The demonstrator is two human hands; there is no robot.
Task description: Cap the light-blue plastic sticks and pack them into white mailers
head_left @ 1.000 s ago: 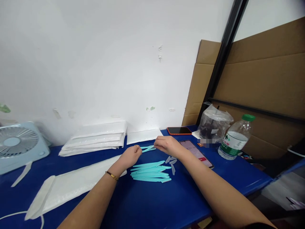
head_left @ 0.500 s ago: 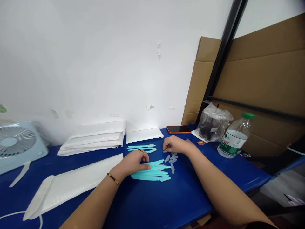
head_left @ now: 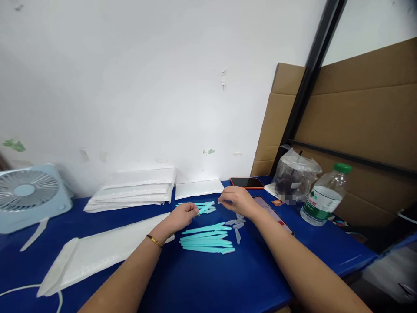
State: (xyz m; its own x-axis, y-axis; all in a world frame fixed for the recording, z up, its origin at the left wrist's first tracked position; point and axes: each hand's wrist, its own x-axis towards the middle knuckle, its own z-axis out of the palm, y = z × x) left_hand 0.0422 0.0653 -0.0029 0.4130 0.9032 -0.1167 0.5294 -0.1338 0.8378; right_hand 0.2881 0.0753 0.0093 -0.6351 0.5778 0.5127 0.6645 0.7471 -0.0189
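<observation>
My left hand (head_left: 183, 216) is closed in a pinch on a turquoise stick, whose end points right over the far small pile of turquoise sticks (head_left: 210, 210). To its right, my right hand (head_left: 236, 201) pinches a small translucent cover (head_left: 220, 201) between its fingertips. Several more turquoise sticks (head_left: 206, 241) lie side by side on the blue table (head_left: 202, 282), nearer to me. Several loose translucent covers (head_left: 238, 225) lie below my right hand, some partly hidden by it.
White padded envelopes (head_left: 130, 189) are stacked at the back left, and one long envelope (head_left: 107, 248) lies in front. A fan (head_left: 32, 195) stands far left. Two phones (head_left: 246, 183), a bagged cup (head_left: 293, 174) and a water bottle (head_left: 325, 195) are at the right.
My left hand has moved off the near sticks, back and left, and now pinches a stick. My right hand has lifted slightly away from the covers with one in its fingertips. The view has shifted slightly.
</observation>
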